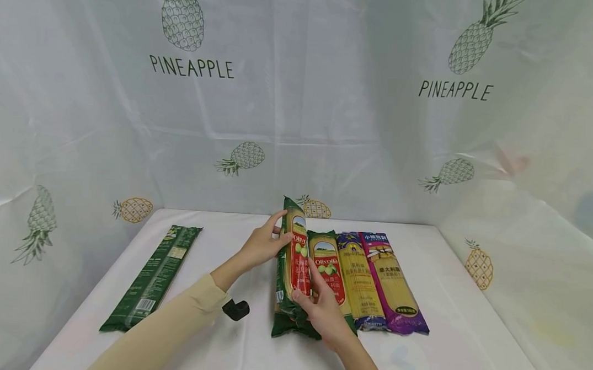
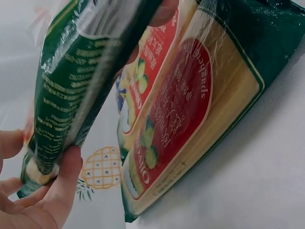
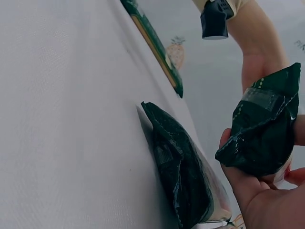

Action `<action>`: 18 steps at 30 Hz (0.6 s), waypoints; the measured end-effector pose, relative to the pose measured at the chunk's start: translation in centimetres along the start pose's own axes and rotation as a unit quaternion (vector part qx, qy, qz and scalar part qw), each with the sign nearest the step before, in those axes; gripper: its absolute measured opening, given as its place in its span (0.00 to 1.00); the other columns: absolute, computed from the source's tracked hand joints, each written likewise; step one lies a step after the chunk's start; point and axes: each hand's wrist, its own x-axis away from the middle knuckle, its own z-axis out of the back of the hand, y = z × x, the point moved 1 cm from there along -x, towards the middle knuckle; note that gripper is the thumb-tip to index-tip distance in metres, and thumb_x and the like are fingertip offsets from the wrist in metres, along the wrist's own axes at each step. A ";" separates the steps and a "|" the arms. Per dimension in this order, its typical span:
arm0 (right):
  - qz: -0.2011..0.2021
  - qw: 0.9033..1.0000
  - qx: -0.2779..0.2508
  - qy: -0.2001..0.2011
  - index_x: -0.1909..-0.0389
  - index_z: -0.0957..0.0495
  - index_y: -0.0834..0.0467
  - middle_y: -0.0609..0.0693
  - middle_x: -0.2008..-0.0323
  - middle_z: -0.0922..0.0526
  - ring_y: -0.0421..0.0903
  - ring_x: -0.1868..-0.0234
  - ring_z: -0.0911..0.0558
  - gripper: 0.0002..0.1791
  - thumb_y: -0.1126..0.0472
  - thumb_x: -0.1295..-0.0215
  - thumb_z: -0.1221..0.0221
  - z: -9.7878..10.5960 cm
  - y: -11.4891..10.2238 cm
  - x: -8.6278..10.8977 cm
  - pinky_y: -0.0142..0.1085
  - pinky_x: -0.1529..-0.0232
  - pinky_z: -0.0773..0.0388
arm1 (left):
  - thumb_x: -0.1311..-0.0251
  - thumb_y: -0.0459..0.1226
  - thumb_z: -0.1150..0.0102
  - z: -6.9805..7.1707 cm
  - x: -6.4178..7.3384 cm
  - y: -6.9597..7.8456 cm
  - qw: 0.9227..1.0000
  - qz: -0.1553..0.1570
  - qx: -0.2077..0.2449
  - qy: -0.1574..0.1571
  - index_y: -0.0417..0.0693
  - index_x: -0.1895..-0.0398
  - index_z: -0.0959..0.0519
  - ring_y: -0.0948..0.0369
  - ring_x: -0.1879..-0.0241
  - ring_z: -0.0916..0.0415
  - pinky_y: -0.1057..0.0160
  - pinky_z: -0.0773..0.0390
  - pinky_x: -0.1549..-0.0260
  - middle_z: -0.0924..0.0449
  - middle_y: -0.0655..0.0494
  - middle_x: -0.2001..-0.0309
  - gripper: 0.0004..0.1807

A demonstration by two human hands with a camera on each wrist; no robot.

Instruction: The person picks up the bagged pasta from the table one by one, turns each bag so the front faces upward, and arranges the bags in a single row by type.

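Observation:
My left hand (image 1: 263, 243) grips the upper part of a green spaghetti pack (image 1: 297, 257) with a red label. Lower down, my right hand (image 1: 327, 312) holds the same pack by its bottom end. The pack is tilted and raised above the table; its printed green back (image 2: 76, 81) faces the left wrist view. Beneath it lies a second green spaghetti pack (image 2: 190, 109), mostly covered in the head view. Just right of that is another matching pack (image 1: 327, 261), partly behind my right hand.
A yellow-and-blue pasta pack (image 1: 362, 281) and a purple pasta pack (image 1: 397, 277) lie side by side on the right. On the left, a green pack (image 1: 153, 278) rests back side up on the white tablecloth (image 1: 219, 353). A pineapple-print curtain (image 1: 319, 114) stands behind.

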 end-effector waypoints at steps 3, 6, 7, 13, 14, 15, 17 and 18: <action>0.005 1.000 0.014 0.010 0.12 0.57 0.45 0.66 0.26 0.34 0.49 0.44 0.18 0.48 0.62 0.21 0.38 -0.2 0.0 0.0 0.37 0.49 0.14 | 0.23 0.51 0.39 0.0 0.0 0.1 1.000 -0.007 -0.021 0.007 0.62 0.13 0.47 0.51 0.51 0.12 0.50 0.13 0.57 0.20 0.39 0.38 0.42; 0.011 0.999 0.037 0.019 0.12 0.56 0.46 0.66 0.27 0.31 0.49 0.45 0.17 0.48 0.63 0.22 0.38 -0.3 -0.1 0.0 0.35 0.49 0.15 | 0.24 0.49 0.37 -0.1 0.1 0.1 0.999 -0.014 -0.038 0.015 0.62 0.13 0.48 0.51 0.53 0.13 0.50 0.15 0.57 0.19 0.39 0.40 0.43; 0.014 0.999 0.042 0.020 0.12 0.56 0.46 0.66 0.27 0.31 0.50 0.45 0.17 0.48 0.63 0.22 0.38 -0.4 -0.1 0.0 0.34 0.49 0.15 | 0.24 0.48 0.37 -0.1 0.1 0.2 0.999 -0.017 -0.039 0.016 0.63 0.13 0.48 0.51 0.54 0.13 0.50 0.15 0.57 0.19 0.40 0.40 0.43; 0.033 0.995 0.087 0.027 0.12 0.54 0.47 0.66 0.27 0.32 0.50 0.46 0.17 0.48 0.62 0.23 0.37 -0.7 -0.3 0.0 0.32 0.50 0.16 | 0.23 0.41 0.37 -0.1 0.3 0.3 0.999 -0.025 -0.023 0.025 0.64 0.15 0.43 0.48 0.50 0.14 0.51 0.13 0.58 0.20 0.37 0.39 0.39; 0.033 0.994 0.095 0.028 0.12 0.54 0.47 0.66 0.27 0.32 0.50 0.47 0.17 0.48 0.61 0.23 0.36 -0.7 -0.4 0.0 0.31 0.50 0.16 | 0.23 0.40 0.38 -0.1 0.3 0.3 0.999 -0.021 -0.016 0.028 0.63 0.15 0.41 0.47 0.49 0.15 0.51 0.13 0.57 0.20 0.37 0.38 0.38; 0.032 0.994 0.102 0.030 0.12 0.54 0.47 0.65 0.27 0.31 0.49 0.47 0.17 0.48 0.60 0.23 0.36 -0.7 -0.4 0.0 0.32 0.50 0.16 | 0.23 0.39 0.38 -0.2 0.3 0.3 0.999 -0.017 -0.010 0.030 0.63 0.16 0.40 0.47 0.47 0.16 0.51 0.13 0.57 0.21 0.37 0.37 0.38; 0.025 0.993 0.111 0.034 0.12 0.52 0.46 0.64 0.28 0.30 0.49 0.49 0.17 0.48 0.56 0.23 0.35 -0.7 -0.5 0.0 0.34 0.49 0.16 | 0.23 0.37 0.38 -0.2 0.4 0.2 0.999 -0.007 0.007 0.034 0.64 0.16 0.38 0.46 0.45 0.18 0.52 0.13 0.57 0.22 0.38 0.37 0.37; 0.019 0.993 0.115 0.035 0.12 0.52 0.46 0.64 0.29 0.29 0.49 0.49 0.17 0.48 0.54 0.23 0.35 -0.7 -0.6 0.1 0.35 0.48 0.16 | 0.23 0.37 0.38 -0.2 0.4 0.1 0.999 -0.001 0.017 0.036 0.64 0.17 0.38 0.46 0.45 0.18 0.52 0.13 0.57 0.23 0.38 0.37 0.36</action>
